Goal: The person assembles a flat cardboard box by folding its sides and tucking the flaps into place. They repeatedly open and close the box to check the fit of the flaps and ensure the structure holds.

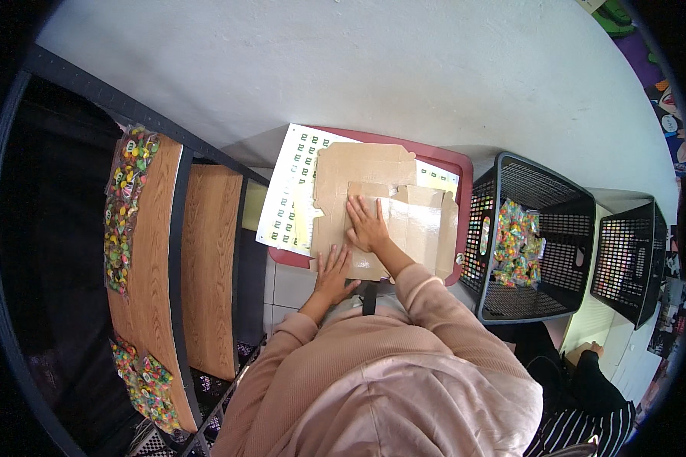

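Note:
A flat brown cardboard box blank [358, 161] with cut flaps lies before me, several of its panels overlapping. My right hand [367, 227] rests flat on its middle, fingers spread. Lower and to the left, my left hand [332, 273] lies along the near edge of the cardboard with its fingers stretched out. Neither hand grips anything. Beneath the cardboard is a white sheet of printed labels [283, 194] with yellow backing showing in places. All of this sits on a small table with a dark red rim [459, 164].
To the right stands a black plastic basket [560, 179] holding colourful candy packets [517, 244]; a second black basket [625, 266] is beyond it. At left, wooden shelves [209, 266] carry more candy bags [129, 213]. Another person's hand [587, 350] shows at lower right.

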Tool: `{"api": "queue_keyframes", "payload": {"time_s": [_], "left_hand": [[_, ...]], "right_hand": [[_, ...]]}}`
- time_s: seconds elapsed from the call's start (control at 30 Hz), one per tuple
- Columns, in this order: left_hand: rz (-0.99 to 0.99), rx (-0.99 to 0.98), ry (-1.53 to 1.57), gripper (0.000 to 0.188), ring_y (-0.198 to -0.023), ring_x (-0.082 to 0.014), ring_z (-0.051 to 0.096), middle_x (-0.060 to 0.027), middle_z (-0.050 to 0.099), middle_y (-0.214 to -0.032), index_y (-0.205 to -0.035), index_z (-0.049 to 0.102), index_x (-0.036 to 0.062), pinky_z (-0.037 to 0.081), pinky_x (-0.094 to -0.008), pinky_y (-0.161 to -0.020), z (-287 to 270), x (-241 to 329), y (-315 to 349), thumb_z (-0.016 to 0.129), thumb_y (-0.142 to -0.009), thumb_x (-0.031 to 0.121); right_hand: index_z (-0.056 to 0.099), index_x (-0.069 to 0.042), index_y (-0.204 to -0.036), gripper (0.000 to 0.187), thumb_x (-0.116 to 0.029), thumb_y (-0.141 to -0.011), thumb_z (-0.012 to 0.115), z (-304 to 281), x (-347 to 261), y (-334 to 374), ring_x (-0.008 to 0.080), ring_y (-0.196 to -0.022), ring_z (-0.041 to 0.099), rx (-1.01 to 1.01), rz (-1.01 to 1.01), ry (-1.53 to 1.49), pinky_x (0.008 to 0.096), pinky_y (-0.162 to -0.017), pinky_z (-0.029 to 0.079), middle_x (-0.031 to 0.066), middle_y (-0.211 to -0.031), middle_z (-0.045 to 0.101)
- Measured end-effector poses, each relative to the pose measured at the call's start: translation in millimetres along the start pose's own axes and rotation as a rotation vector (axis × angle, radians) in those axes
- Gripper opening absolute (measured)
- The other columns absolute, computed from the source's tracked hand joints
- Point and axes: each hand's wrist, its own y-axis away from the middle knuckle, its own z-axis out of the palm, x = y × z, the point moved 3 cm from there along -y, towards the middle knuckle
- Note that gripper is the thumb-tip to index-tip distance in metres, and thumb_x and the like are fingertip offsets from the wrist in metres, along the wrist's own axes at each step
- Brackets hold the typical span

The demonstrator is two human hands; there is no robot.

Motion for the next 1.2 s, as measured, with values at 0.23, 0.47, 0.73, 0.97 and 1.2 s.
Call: {"api": "queue_keyframes", "payload": {"time_s": [0.23,0.47,0.73,0.97,1.2], "left_hand": [[-0.035,-0.084,-0.041,0.076,-0.129,-0.0279,0.000,-0.0084,0.007,-0.140,-0.131,0.017,0.0033,0.000,-0.0527,-0.099,8.3,2.2,16.3,0.049,-0.077,0.046],[0.034,-0.034,-0.049,0.077,-0.126,-0.0321,0.009,-0.0126,0.015,-0.136,-0.128,0.024,0.0019,0.006,-0.0575,-0.097,2.5,2.7,26.0,0.056,-0.073,0.045],[-0.281,0.365,0.353,0.059,-0.104,-0.0327,0.040,-0.0161,0.040,-0.115,-0.116,0.036,-0.0006,0.034,-0.0400,-0.088,-7.3,-16.1,-24.1,0.062,-0.069,0.025],[-0.337,0.191,0.767,0.028,-0.088,-0.0253,0.054,-0.0174,0.056,-0.093,-0.097,0.051,-0.0020,0.042,-0.0338,-0.077,-1.6,-55.7,-56.4,0.055,-0.071,0.009],[-0.380,0.072,1.070,0.037,-0.093,-0.0201,0.049,-0.0129,0.051,-0.102,-0.111,0.044,-0.0027,0.039,-0.0304,-0.080,-18.5,-47.1,-36.1,0.041,-0.077,0.011]], "right_hand": [[0.020,-0.006,-0.132,0.068,-0.037,-0.075,0.040,-1.2,-0.6,-13.6,0.0205,-0.129,0.011,0.016,0.051,0.126,0.0510,-0.101,0.000,0.0049,-0.140,0.013],[0.025,-0.008,-0.130,0.064,-0.035,-0.075,0.046,-3.8,2.2,-17.6,0.0221,-0.128,0.014,-0.113,0.070,0.045,0.0525,-0.100,0.008,0.0076,-0.139,0.014],[0.050,-0.002,-0.105,0.037,-0.006,-0.069,0.057,-50.0,72.8,88.3,0.0300,-0.090,0.052,0.584,0.344,-0.628,0.0323,-0.080,0.043,0.0161,-0.099,0.052],[0.052,0.000,-0.092,0.031,-0.018,-0.068,0.062,-18.1,84.4,238.0,0.0278,-0.078,0.055,0.520,0.954,-0.506,0.0374,-0.070,0.044,0.0133,-0.082,0.056],[0.052,0.000,-0.092,0.049,-0.045,-0.073,0.058,27.8,59.7,250.0,0.0144,-0.060,0.060,0.111,1.234,-1.345,0.0250,-0.050,0.042,0.0077,-0.075,0.062]]}}
